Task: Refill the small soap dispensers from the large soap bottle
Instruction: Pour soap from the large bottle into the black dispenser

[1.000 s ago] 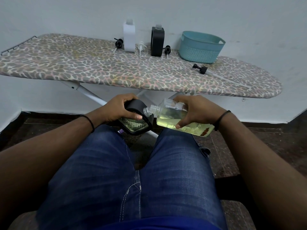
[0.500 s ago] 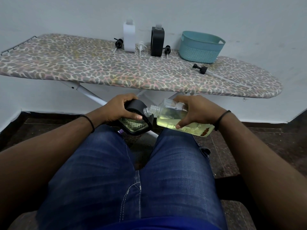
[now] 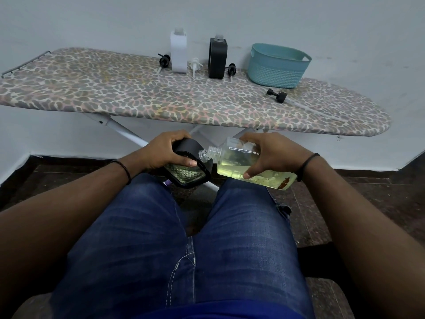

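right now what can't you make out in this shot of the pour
Head view only:
- Mouth of the black dispenser: hidden behind the clear soap bottle neck, so any flow is unseen.
- Dispenser fill level: covered by left hand fingers.
- Bottle label: under right hand.
- Teal basket contents: rim blocks them.

A leopard-print ironing board [image 3: 138, 95] on white legs stands against a pale wall [image 3: 92, 21] over a dark tiled floor [image 3: 368, 203]

One head-worn wide-angle view looks forward and down from close above the lap; both hands, left hand [image 3: 164, 150] and right hand [image 3: 273, 153], sit mid-frame, the worktop [image 3: 115, 93] beyond them.
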